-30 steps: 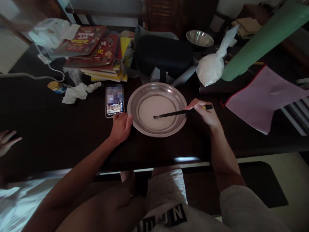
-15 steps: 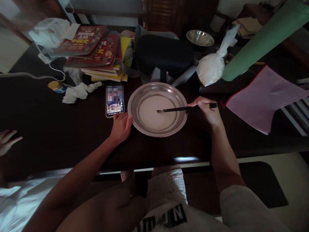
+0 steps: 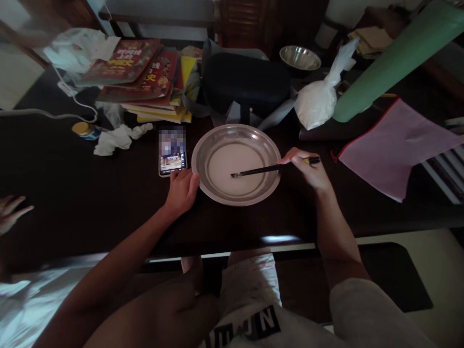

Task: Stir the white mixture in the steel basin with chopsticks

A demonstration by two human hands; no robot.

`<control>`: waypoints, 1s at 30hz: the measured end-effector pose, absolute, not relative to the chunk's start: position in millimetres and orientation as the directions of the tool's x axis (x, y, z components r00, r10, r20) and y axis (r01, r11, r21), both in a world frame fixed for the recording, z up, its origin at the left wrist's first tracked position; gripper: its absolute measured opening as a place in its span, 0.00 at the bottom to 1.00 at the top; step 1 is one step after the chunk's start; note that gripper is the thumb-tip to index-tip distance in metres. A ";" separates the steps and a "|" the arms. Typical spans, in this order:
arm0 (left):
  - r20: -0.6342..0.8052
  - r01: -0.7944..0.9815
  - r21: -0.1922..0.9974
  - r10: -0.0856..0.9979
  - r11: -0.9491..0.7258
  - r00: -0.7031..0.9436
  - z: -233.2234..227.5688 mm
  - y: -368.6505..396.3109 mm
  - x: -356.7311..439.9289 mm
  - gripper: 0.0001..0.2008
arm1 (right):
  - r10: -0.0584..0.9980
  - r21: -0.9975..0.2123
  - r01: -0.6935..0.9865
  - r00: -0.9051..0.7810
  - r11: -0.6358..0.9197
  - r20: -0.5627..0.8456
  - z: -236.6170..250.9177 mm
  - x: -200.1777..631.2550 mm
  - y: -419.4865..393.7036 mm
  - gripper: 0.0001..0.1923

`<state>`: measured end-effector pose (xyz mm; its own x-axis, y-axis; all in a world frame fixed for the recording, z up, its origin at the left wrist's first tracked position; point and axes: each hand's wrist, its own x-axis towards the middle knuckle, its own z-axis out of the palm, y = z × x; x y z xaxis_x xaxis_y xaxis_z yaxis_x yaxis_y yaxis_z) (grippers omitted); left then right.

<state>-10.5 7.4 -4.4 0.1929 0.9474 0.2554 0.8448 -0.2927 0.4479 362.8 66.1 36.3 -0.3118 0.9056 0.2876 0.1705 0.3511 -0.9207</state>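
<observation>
Your right hand (image 3: 308,171) grips a pair of dark chopsticks (image 3: 268,169) by their far end, fingers closed around them, just off the right rim of the round metal pan (image 3: 203,145); the chopsticks slant leftward over that rim, and their tips sit in the pale liquid (image 3: 234,169) that fills the flat bottom of the pan, a little right of its centre; your left hand (image 3: 182,191) rests on the dark bench (image 3: 90,193) against the pan's left rim, fingers loosely curled and holding nothing that shows, thumb touching the rim; a phone (image 3: 172,152) lies flat just left of the pan, right above that hand, its screen lit; farther left of the pan lie a crumpled white tissue (image 3: 116,137) and a small jar with a gold lid (image 3: 84,129); behind the pan and to its left a stack of books (image 3: 145,77) leans, and directly behind it sits a black case (image 3: 246,82); a knotted plastic bag of white powder (image 3: 319,99) stands behind the pan to the right, near a green roll (image 3: 395,58) and a pink cloth (image 3: 395,145); a smaller steel bowl (image 3: 300,57) sits well behind the pan; at the far left edge, another person's hand (image 3: 10,210) lies open on the bench, well apart from the pan.
</observation>
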 end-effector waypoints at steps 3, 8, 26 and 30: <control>0.260 0.840 0.450 0.944 -0.303 0.202 -4.3 7.3 -10.6 0.33 | 0.913 -0.911 0.208 -0.287 0.355 0.290 38.2 362.3 65.9 0.11; 0.259 0.837 0.462 0.947 -0.295 0.191 -5.9 7.3 -11.2 0.31 | 0.927 -0.924 0.168 -0.215 0.345 0.307 37.6 363.1 65.4 0.13; 0.269 0.838 0.462 0.946 -0.292 0.181 -9.0 7.4 -11.6 0.31 | 0.928 -0.913 0.211 -0.209 0.350 0.308 38.6 363.0 66.0 0.13; 0.275 0.830 0.465 0.941 -0.308 0.195 -6.8 7.6 -11.3 0.32 | 0.928 -0.923 0.178 -0.221 0.340 0.300 37.6 364.0 65.8 0.14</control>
